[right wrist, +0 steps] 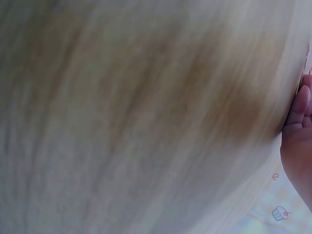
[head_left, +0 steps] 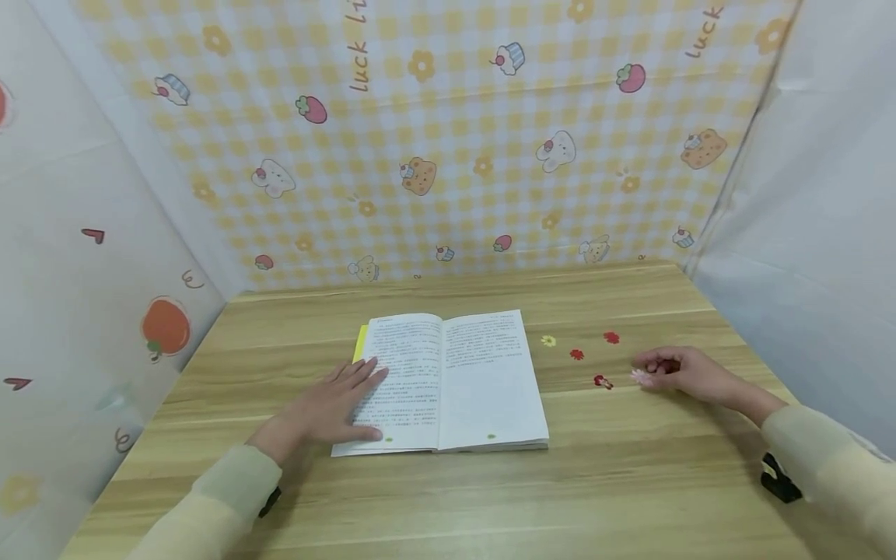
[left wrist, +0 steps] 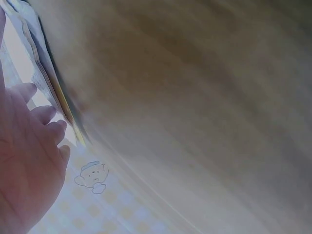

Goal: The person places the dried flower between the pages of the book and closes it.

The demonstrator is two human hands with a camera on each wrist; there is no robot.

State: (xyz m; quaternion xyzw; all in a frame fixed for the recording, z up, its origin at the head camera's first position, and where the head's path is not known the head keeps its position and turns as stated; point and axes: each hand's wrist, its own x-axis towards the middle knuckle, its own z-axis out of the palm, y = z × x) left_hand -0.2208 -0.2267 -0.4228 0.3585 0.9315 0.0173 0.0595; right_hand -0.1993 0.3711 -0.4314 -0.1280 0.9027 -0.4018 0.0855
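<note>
An open book with printed pages lies on the wooden table. My left hand rests on its left page, fingers spread, thumb near the bottom edge. In the left wrist view the same hand shows its palm side, beside the book's edge. To the right of the book, my right hand pinches a small pale pink flower between thumb and fingers, low over the table. Only part of the right hand enters the right wrist view, where the flower cannot be made out.
Between the book and my right hand lie a yellow flower, two red flowers, one nearer and one farther back, and a dark red flower. A yellow checked cloth hangs behind the table; white cloths hang at both sides.
</note>
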